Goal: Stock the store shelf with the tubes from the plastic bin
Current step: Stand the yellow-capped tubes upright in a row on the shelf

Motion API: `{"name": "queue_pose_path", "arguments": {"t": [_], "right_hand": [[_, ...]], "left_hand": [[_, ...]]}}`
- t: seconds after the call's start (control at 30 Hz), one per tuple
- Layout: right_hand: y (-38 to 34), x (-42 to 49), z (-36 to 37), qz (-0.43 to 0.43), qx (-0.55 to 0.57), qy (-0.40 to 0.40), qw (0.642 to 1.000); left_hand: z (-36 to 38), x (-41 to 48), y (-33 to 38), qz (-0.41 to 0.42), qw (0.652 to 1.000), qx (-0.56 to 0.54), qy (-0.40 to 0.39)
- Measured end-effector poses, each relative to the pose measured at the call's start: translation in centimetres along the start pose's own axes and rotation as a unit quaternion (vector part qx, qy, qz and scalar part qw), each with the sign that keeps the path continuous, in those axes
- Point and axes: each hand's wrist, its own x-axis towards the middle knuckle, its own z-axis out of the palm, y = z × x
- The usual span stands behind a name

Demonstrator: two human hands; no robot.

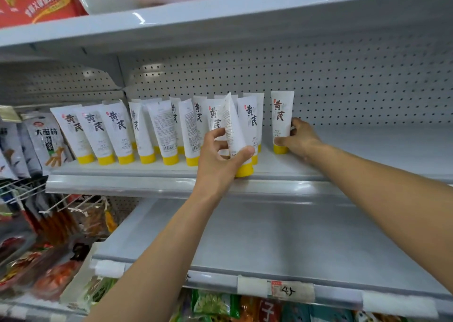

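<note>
Right now both hands are busy, one tube each. The left hand (pixel 220 155) has thumb and fingers curled round the lower body of the tilted tube (pixel 234 125). Its long axis runs from the yellow cap at 5 o'clock to the crimped end at 11 o'clock. The cap sits at the front lip of the shelf (pixel 355 150); I can't tell if it touches. The right hand (pixel 300 139) pinches the end tube (pixel 282 115) near its cap. That one is upright with the label facing out, standing just apart from the row of tubes (pixel 122 130). The key relation is the open slot between the row's last tube and the end tube, at roughly 1 o'clock from the left hand and behind the tilted tube. The left hand is nearer the slot, so my read is that it stands the tube upright and pushes it back. Risk: the leaning crimped end is close to its neighbours and could knock them. Bare shelf runs on toward 3 o'clock. The plastic bin is not in view.
</note>
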Motion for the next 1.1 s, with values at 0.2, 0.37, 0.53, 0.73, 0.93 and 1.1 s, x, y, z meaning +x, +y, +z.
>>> {"name": "queue_pose_path", "arguments": {"t": [0.2,0.37,0.53,0.73,0.93,1.1], "right_hand": [[-0.5,-1.6,-1.3,0.033,-0.053,0.026,0.998],[-2.1,-4.8,-3.1,-0.069,-0.016,-0.005,0.997],[-4.2,-8.9,-3.3,-0.085,0.007,-0.289,0.954],[-4.5,-10.0,-2.9,-0.105,0.029,-0.249,0.962],[-3.8,-9.3,-2.3,-0.088,0.006,-0.133,0.987],[-2.8,-8.0,-1.9,-0.064,-0.010,-0.059,0.996]], "left_hand": [[-0.1,-0.4,0.3,0.005,1.000,-0.008,-0.021],[0.2,-1.0,0.9,-0.008,0.999,-0.038,-0.035],[1.4,-1.1,1.7,-0.041,0.995,-0.065,-0.060],[1.7,-1.6,2.7,-0.083,0.984,-0.090,-0.128],[0.8,-0.8,2.5,0.020,0.989,0.121,-0.087],[-0.6,-0.8,0.9,0.117,0.932,0.338,-0.057]]}}
